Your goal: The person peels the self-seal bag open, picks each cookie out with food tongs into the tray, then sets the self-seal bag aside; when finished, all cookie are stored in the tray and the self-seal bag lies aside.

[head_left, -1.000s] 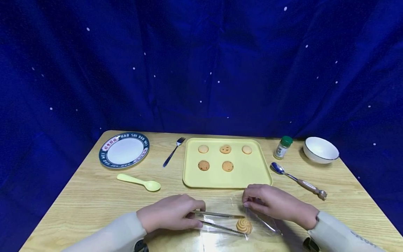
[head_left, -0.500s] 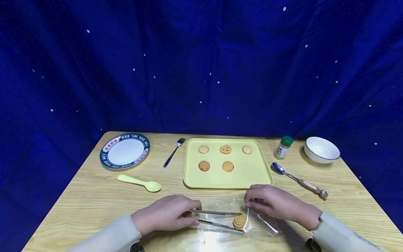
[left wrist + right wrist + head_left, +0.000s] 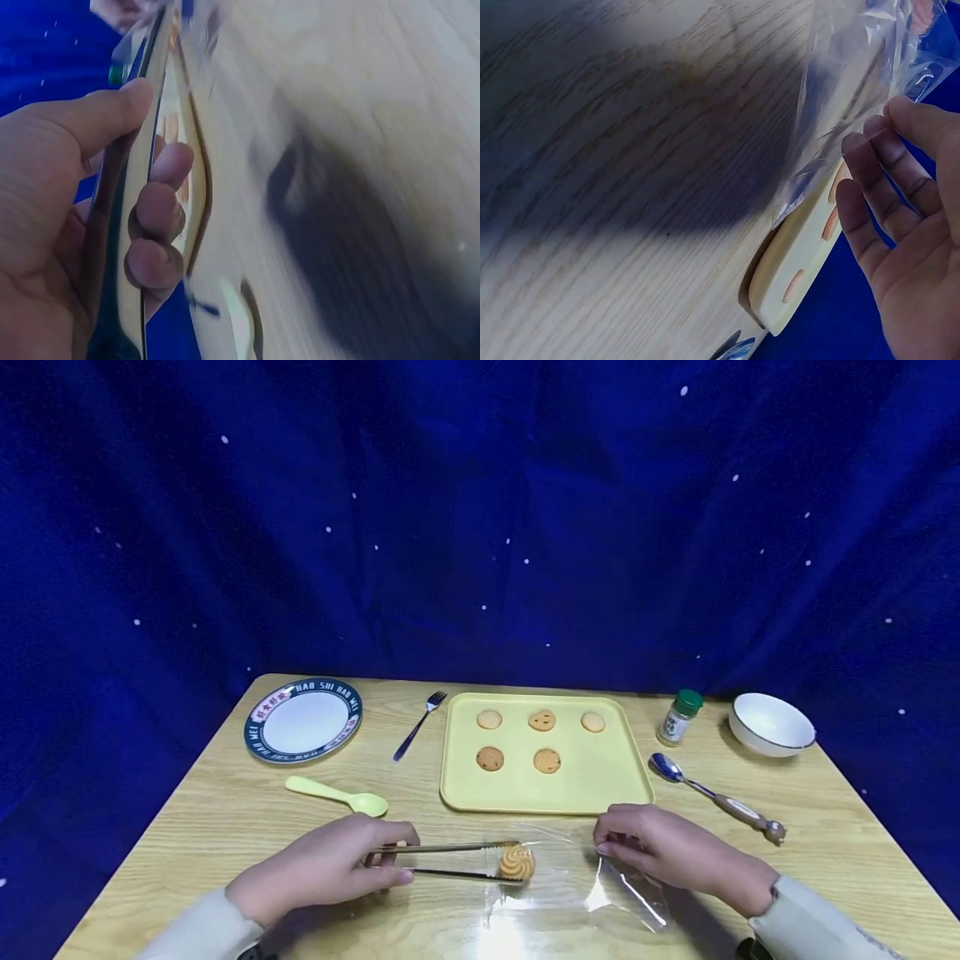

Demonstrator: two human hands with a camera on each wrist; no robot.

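Note:
My left hand (image 3: 337,864) grips a pair of metal tongs (image 3: 453,848), thumb on one arm and curled fingers round the other in the left wrist view. A swirl-patterned round cookie (image 3: 517,863) sits between the tongs' tips, near the left end of a clear plastic bag (image 3: 558,881). Whether it is still inside the film, I cannot tell. My right hand (image 3: 663,843) pinches the bag's upper edge between thumb and fingertips; the right wrist view shows the film (image 3: 847,82) hanging from them.
Just behind the hands lies a yellow tray (image 3: 600,785) with several cookies. Left of it are a fork (image 3: 420,727), a pale yellow spoon (image 3: 337,794) and a plate (image 3: 303,722). A green-capped shaker (image 3: 679,718), a metal spoon (image 3: 716,797) and a white bowl (image 3: 771,725) stand right.
My left hand has drawn the tongs and cookie leftward, from well within the bag's span toward its left end. My right hand keeps its pinch on the bag.

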